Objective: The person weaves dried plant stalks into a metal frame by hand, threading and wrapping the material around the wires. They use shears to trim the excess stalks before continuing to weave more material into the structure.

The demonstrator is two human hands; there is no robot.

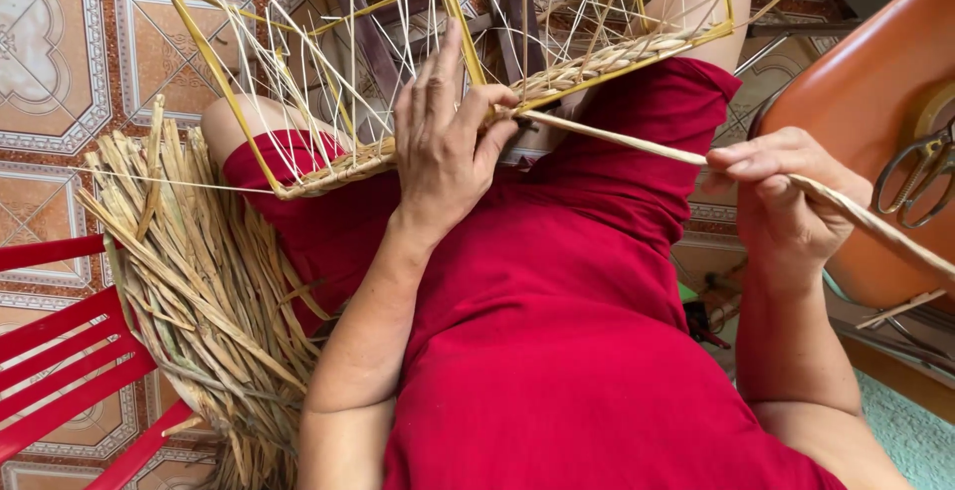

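A bundle of dried reeds [199, 281] lies by the knee as the left hand [445, 142] pins the woven edge on the yellow frame [224, 72] — the right hand [786, 196] pinching the twisted strand [617, 142], stretched taut rightward.

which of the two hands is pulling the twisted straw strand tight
The right hand pinches the twisted strand; the left hand rests on the yellow frame.
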